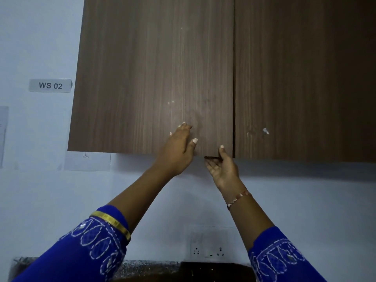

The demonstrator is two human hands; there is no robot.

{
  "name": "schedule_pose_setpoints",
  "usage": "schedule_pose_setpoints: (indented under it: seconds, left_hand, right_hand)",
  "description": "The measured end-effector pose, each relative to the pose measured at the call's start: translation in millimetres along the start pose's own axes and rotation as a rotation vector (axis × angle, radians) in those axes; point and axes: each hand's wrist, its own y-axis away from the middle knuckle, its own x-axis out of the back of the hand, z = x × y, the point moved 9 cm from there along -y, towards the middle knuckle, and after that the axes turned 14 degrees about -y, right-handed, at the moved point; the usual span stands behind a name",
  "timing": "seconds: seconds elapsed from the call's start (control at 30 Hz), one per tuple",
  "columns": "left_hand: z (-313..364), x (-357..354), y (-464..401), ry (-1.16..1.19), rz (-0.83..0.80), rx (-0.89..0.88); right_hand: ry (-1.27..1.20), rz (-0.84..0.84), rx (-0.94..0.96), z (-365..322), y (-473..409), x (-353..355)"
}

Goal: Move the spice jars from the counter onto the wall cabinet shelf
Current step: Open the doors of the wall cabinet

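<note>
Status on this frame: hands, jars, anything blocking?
Left hand flat on left cabinet door. Right hand gripping its bottom edge. Doors shut; no jars visible.

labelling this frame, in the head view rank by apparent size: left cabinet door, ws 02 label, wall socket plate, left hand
1. left cabinet door, by far the largest
2. left hand, though it is nearer the camera, so this is unsure
3. wall socket plate and WS 02 label look alike; not ranked

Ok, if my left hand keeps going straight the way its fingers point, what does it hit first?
The left cabinet door. Your left hand points up along its face, fingertips seemingly already touching the wood, though depth is unclear.
</note>
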Motion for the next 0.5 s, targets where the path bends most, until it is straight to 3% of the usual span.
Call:
schedule_pose_setpoints:
  seconds: [0.27, 0.5]
  left_hand:
    - [51, 17, -4, 0.025, -0.006, -0.059]
    - [102, 55, -1, -0.04, 0.069, -0.038]
  right_hand:
    - [-0.06, -0.176, 0.13, -15, 50, -15]
    - [0.057, -0.095, 0.294, -27, 124, -35]
